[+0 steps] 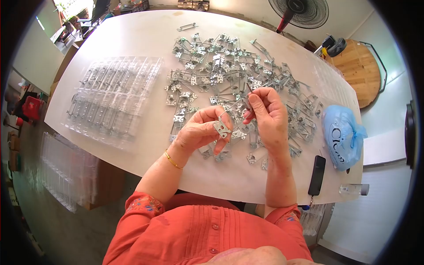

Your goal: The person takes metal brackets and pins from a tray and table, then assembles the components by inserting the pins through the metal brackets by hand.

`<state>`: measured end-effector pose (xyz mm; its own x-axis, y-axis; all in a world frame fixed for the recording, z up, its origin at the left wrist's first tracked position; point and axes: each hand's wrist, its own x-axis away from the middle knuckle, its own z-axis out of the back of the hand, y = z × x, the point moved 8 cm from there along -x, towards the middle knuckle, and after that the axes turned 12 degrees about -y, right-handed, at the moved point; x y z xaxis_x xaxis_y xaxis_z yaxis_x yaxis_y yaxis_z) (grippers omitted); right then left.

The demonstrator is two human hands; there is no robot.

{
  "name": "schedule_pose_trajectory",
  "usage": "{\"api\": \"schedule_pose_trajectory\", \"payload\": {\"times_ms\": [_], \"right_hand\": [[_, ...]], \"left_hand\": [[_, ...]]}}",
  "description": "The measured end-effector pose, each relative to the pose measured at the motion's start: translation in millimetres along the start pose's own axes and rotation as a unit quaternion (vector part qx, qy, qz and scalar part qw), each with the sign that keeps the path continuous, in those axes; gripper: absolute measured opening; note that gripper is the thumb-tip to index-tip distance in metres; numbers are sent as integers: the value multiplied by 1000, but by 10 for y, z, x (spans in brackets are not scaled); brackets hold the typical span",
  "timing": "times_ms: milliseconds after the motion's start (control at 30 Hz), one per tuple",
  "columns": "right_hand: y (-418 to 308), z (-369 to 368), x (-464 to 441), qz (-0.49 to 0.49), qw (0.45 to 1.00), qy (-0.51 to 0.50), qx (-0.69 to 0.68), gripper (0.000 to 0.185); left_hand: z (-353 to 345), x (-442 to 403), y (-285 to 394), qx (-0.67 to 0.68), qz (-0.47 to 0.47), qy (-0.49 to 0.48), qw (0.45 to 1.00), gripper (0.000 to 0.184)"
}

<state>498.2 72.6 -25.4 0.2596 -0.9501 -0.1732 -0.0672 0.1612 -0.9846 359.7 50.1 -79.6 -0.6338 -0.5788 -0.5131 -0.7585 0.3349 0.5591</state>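
Observation:
Between my hands, above the near part of the pile, is a metal bracket piece (222, 129) with a flat, holed plate at its left end. My left hand (206, 128) pinches it near that plate. My right hand (267, 112) closes its thumb and fingers on the piece's other end, where a thin dark tip sticks up past the fingertips. Behind and around both hands spreads a large pile of similar metal brackets (216, 62). To the left lies a clear plastic tray (117, 95) with rows of metal pieces in it.
A blue plastic bag (340, 137), a black phone (316, 176) and a clear bottle (353, 189) are at the right of the white table (132, 154). More clear trays (68, 170) stand below its left edge. A fan (300, 12) is beyond the far edge.

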Motion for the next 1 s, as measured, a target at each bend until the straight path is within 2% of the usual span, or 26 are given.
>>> {"api": "schedule_pose_trajectory", "payload": {"times_ms": [367,433,533,767,900,1000], "right_hand": [[-69,-48,25,8,1000,-12,-24,10],[-100,-95,48,1,999,-21,-31,10],[-87,-159,78,-5,999,-41,-33,10],[-92,-249,102,-2,998,-62,-2,9],[-73,-336,120,-10,996,-90,24,8],[-72,-371,137,7,994,-90,61,9]], "left_hand": [[-12,-28,1,-7,-4,-29,1000,23],[112,1,-1,-50,-7,70,996,24],[129,-1,-3,-64,16,96,993,28],[161,21,-32,-48,26,118,991,25],[211,19,-72,-53,41,79,995,22],[176,47,-15,-36,26,92,995,19]]}}
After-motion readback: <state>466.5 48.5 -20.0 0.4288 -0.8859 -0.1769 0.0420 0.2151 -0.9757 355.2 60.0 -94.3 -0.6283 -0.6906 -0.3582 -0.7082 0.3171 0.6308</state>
